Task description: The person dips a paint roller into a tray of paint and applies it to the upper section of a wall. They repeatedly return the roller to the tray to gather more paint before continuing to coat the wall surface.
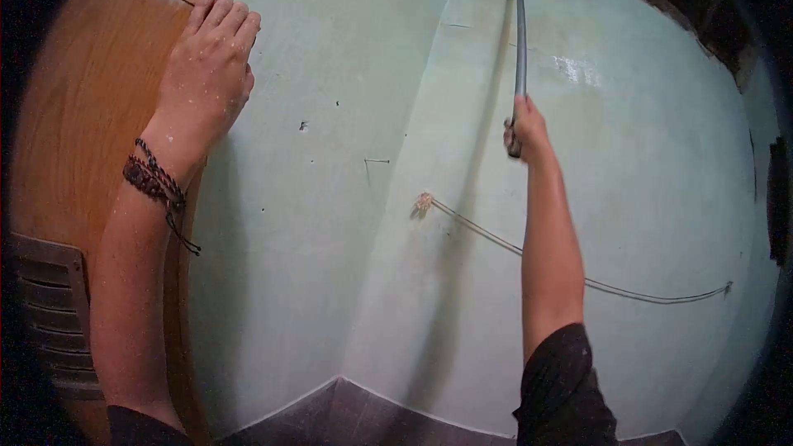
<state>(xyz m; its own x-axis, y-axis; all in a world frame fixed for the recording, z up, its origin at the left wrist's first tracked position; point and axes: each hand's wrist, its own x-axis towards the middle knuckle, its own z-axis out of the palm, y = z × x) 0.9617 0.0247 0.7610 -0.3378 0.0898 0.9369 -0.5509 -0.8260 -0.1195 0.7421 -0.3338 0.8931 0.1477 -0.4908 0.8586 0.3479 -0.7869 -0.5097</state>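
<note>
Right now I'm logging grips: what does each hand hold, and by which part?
Right hand grips the long grey pole at its lower end; left hand holds nothing.

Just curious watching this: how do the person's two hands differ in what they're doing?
The left hand lies flat and open against the edge of the wooden door; the right hand is closed around a long grey pole. The left wrist wears braided bracelets; the right wrist is bare. The left hand looks nearer the camera, the right farther away. Both are raised towards the pale green wall.
</note>
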